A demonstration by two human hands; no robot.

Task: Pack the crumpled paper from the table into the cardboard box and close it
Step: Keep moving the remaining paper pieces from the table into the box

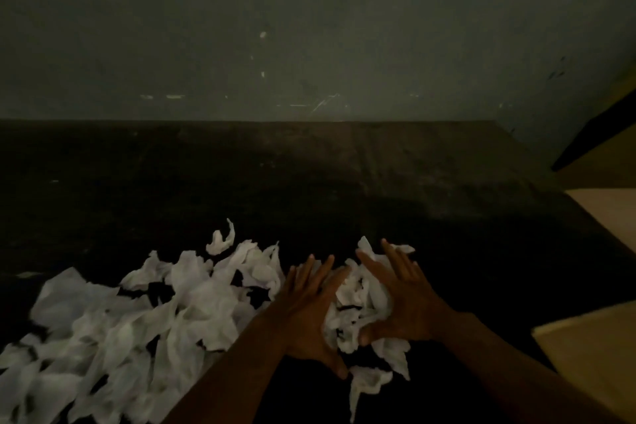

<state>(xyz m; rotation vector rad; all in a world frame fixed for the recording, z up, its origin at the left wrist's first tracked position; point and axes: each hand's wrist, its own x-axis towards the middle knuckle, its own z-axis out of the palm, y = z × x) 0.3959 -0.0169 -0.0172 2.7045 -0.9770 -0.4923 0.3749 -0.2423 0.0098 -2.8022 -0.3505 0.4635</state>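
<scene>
1. I see a dim room: a scuffed grey-green wall (309,27) behind a dark counter (309,175).
2. The cardboard box (605,217) sits at the counter's right edge, only partly in view. Pale flaps show, one nearer me (592,341). I cannot see inside it, so I cannot tell whether it holds any paper.
3. Most of the crumpled paper (137,320) lies loose on the counter at lower left, white and torn-looking.
4. A smaller bunch of paper (361,306) sits between both hands, well apart from the box.
5. The left hand (309,313) presses the bunch's left side, fingers straight and close together.
6. The right hand (402,299) presses its right side, fingers spread, thumb against the paper.
</scene>
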